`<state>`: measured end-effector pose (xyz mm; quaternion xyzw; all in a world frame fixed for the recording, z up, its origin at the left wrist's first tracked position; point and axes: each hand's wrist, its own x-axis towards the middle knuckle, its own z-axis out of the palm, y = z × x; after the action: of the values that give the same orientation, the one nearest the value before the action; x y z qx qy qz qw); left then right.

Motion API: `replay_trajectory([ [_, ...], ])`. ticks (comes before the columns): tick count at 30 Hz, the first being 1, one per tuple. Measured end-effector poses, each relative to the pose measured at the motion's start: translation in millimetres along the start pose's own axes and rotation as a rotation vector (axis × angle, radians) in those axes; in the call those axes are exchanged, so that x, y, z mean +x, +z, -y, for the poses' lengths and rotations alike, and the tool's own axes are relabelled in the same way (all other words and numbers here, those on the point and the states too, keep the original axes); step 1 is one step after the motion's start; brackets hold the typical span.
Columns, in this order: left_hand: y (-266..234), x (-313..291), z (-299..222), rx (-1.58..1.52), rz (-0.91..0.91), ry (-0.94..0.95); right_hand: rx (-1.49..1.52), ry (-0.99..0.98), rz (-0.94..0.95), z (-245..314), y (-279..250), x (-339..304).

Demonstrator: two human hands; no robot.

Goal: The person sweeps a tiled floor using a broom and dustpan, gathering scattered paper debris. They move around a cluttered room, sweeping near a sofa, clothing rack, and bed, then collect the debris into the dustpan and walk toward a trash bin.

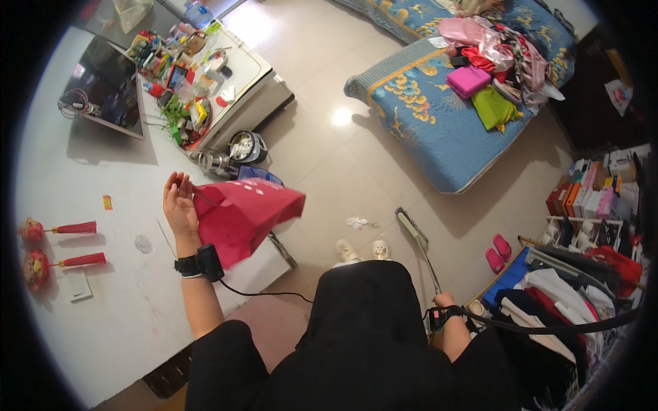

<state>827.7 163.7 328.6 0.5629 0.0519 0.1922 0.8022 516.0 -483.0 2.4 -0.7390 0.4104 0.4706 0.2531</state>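
Note:
My left hand (181, 205) is raised on the left with its fingers pointing up and slightly curled. A red cloth bag (241, 214) hangs at its thumb side and flares out to the right; where exactly the fingers grip it is hard to see. At the lower right my right hand (444, 300) is wrapped round the handle of a long broom (412, 227). Its bristled head slants up and left over the tiled floor. Left of that head lies some crumpled white litter (356, 222) with small bits of dirt, just ahead of my pale shoes (381, 251).
A cluttered cabinet (236, 103) stands at the upper left, with a waste bin (248, 147) beside it. The blue-covered bed (425, 137) carries heaped clothes. Pink slippers (498, 252) and a clothes rack (524, 264) are on the right. A black cable (548, 329) runs from my right wrist.

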Motion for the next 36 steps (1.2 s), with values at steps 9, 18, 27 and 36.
replay_trajectory([
  [9, 192.6, -74.7, -13.4, -0.133, 0.470, -0.594, 0.020, -0.112, -0.062, -8.2, -2.6, -35.8],
  [18, 263.0, -62.7, 67.0, 0.114, 0.830, -0.786, 0.221, 0.024, -0.108, -61.9, 38.3, -51.2],
  [27, 522.1, -19.2, 173.0, 1.175, 1.807, 0.819, 0.692, 0.204, 0.068, -118.9, 99.8, -59.3],
  [36, 635.9, 3.9, 76.1, 0.193, 0.865, 0.960, 0.858, 0.275, 0.081, -163.2, 159.7, -86.5],
])
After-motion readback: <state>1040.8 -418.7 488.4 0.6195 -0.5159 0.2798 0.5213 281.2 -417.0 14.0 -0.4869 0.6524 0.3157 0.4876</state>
